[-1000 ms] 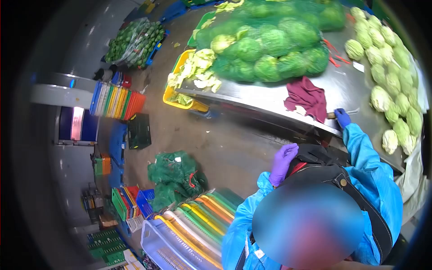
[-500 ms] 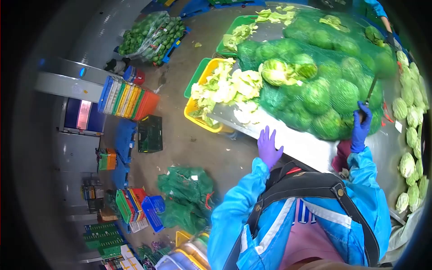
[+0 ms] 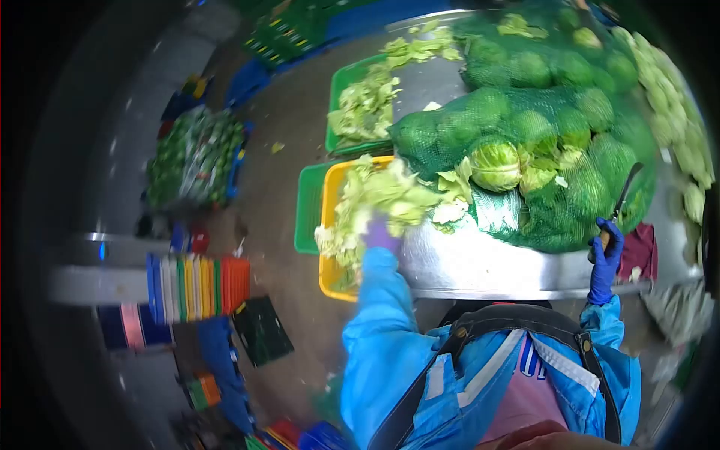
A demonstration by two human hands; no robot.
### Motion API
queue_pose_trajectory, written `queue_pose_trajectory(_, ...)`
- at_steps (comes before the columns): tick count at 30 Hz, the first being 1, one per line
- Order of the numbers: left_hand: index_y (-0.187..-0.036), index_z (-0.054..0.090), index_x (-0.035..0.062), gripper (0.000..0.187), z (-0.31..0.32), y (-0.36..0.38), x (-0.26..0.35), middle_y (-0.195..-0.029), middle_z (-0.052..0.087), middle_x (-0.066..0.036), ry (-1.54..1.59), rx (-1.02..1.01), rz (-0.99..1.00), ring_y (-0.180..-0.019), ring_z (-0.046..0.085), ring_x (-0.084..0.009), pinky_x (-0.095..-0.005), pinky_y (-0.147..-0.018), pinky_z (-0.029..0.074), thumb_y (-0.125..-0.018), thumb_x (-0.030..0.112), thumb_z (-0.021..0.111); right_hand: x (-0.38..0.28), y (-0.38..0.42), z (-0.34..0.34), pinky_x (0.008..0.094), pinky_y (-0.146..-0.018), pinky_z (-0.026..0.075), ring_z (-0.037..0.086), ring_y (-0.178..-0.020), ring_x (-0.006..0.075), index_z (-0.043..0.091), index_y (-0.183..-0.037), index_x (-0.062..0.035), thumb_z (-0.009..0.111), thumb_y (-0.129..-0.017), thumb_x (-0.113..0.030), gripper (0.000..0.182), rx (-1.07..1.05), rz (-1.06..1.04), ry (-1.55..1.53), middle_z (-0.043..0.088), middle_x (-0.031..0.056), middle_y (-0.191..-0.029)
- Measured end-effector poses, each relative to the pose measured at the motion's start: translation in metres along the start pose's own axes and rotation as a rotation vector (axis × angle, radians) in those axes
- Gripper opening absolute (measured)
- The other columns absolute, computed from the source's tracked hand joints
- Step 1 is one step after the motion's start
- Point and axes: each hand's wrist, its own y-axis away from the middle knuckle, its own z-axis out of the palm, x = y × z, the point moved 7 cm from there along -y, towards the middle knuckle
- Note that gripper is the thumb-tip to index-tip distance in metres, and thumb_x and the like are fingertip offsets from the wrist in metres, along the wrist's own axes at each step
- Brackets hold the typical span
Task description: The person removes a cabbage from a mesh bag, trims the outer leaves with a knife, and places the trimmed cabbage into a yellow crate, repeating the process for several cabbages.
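Note:
My left hand [image 3: 382,234], in a purple glove, is blurred against the pile of loose cabbage leaves [image 3: 379,191] at the yellow crate [image 3: 328,255]; its fingers are smeared and partly hidden by leaves. In a blue-purple glove, my right hand [image 3: 606,259] is closed round the handle of a knife [image 3: 626,191], whose curved blade points up. Close to that hand lies a green net bag of cabbages [image 3: 480,112] on the metal table [image 3: 487,270]. A trimmed cabbage [image 3: 495,163] rests at the bag's opening, with cut pieces beside it.
Behind the yellow crate stands a green crate [image 3: 334,101] of leaves. Pale cabbages [image 3: 671,105] line the table's right side. A maroon cloth [image 3: 637,251] lies by my right hand. Stacked coloured crates [image 3: 199,287] stand on the floor at left. Part of another person shows at the top right.
My left hand has moved left from the table's front edge to the leaves at the yellow crate. The view has turned and shifted. My right hand still holds the knife.

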Motion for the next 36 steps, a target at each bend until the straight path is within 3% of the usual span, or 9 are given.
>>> queue_pose_trajectory(2, -0.144, 0.024, 0.0171, 0.091, 0.016, -0.06, -0.093, -0.149, 0.021, -0.011, -0.079, -0.259, -0.219, -0.138, 0.017, -0.0352, -0.0657, -0.104, 0.016, -0.071, 0.057, 0.063, -0.012, 0.027, 0.027, 0.0248, -0.077, 0.046, 0.055, -0.092, 0.0153, 0.036, -0.135, -0.012, 0.055, -0.084, -0.002, 0.056, 0.052, 0.032, 0.008, 0.052, 0.0114, -0.123)
queue_pose_trajectory(5, -0.142, 0.026, 0.0113, 0.09, -0.051, -0.085, -0.106, -0.145, 0.028, -0.015, -0.208, -0.11, -0.24, -0.135, 0.022, -0.0364, -0.0607, -0.105, 0.02, -0.072, 0.049, 0.068, -0.035, 0.043, 0.085, 0.0259, -0.069, 0.047, 0.055, -0.072, 0.0133, 0.022, -0.143, -0.0149, 0.058, -0.081, -0.008, 0.072, -0.061, 0.27, -0.113, 0.054, 0.0168, -0.119)
queue_pose_trajectory(9, -0.123, 0.051, 0.0034, 0.049, -0.12, -0.073, 0.045, -0.122, 0.052, -0.018, 0.637, 0.437, 0.625, -0.113, 0.049, -0.0331, -0.04, -0.097, 0.039, -0.079, 0.02, 0.066, -0.053, 0.029, 0.146, 0.0273, -0.071, 0.047, 0.055, -0.074, 0.0133, 0.018, -0.145, -0.0151, 0.057, -0.079, -0.006, 0.077, -0.133, 0.309, -0.263, 0.054, 0.017, -0.12)
queue_pose_trajectory(11, -0.12, 0.053, 0.0033, 0.047, -0.142, -0.035, 0.155, -0.113, 0.057, -0.018, 0.646, -0.042, 0.734, -0.103, 0.054, -0.032, -0.0399, -0.091, 0.043, -0.077, 0.018, 0.068, -0.041, 0.016, 0.178, 0.0255, -0.073, 0.046, 0.055, -0.075, 0.0125, 0.026, -0.142, -0.0099, 0.058, -0.078, -0.009, 0.072, -0.246, 0.36, -0.475, 0.058, 0.0128, -0.109)
queue_pose_trajectory(13, -0.121, 0.051, 0.0039, 0.052, -0.125, 0.002, 0.223, -0.121, 0.053, -0.018, 0.611, 0.131, 1.213, -0.109, 0.053, -0.0324, -0.0401, -0.092, 0.042, -0.078, 0.027, 0.069, -0.025, 0.019, 0.189, 0.0245, -0.073, 0.045, 0.054, -0.076, 0.0121, 0.032, -0.138, -0.007, 0.06, -0.078, -0.012, 0.067, -0.268, 0.367, -0.441, 0.058, 0.0101, -0.101)
queue_pose_trajectory(18, -0.131, 0.037, -0.006, 0.097, -0.049, -0.061, 0.298, -0.13, 0.039, -0.031, 0.805, -0.092, 0.645, -0.122, 0.036, -0.044, -0.0479, -0.105, 0.027, -0.068, 0.06, 0.069, -0.021, 0.033, 0.187, 0.0206, -0.048, 0.04, 0.044, -0.054, 0.0055, 0.046, -0.131, -0.0058, 0.061, -0.08, -0.023, 0.056, -0.179, 0.59, -0.26, 0.054, -0.0017, -0.074)
queue_pose_trajectory(21, -0.134, 0.036, -0.0035, 0.098, -0.041, -0.088, 0.311, -0.132, 0.037, -0.03, 0.745, -0.216, 0.611, -0.123, 0.035, -0.0419, -0.0484, -0.105, 0.027, -0.068, 0.062, 0.068, 0.012, 0.012, 0.185, 0.0202, -0.047, 0.038, 0.041, -0.051, 0.0059, 0.043, -0.134, -0.0084, 0.061, -0.08, -0.028, 0.06, -0.074, 0.704, -0.211, 0.052, -0.0022, -0.073)
queue_pose_trajectory(30, -0.132, 0.038, 0.004, 0.085, -0.038, 0.046, 0.216, -0.143, 0.021, -0.027, 0.559, 0.177, 1.154, -0.133, 0.02, -0.0439, -0.0535, -0.106, 0.022, -0.066, 0.039, 0.078, 0.077, 0.0, 0.215, 0.0223, -0.052, 0.044, 0.052, -0.064, 0.0072, 0.048, -0.121, -0.0083, 0.058, -0.085, -0.035, 0.046, 0.052, 0.696, -0.387, 0.058, 0.0024, -0.092)
queue_pose_trajectory(36, -0.135, 0.029, -0.0011, 0.085, -0.032, 0.011, 0.208, -0.137, 0.03, -0.023, 1.013, -0.013, 0.801, -0.123, 0.035, -0.0367, -0.0442, -0.104, 0.03, -0.07, 0.025, 0.077, 0.112, 0.034, 0.204, 0.0222, -0.052, 0.043, 0.052, -0.065, 0.0075, 0.049, -0.12, -0.0073, 0.06, -0.085, -0.032, 0.044, -0.153, 0.725, -0.237, 0.058, 0.0004, -0.085)
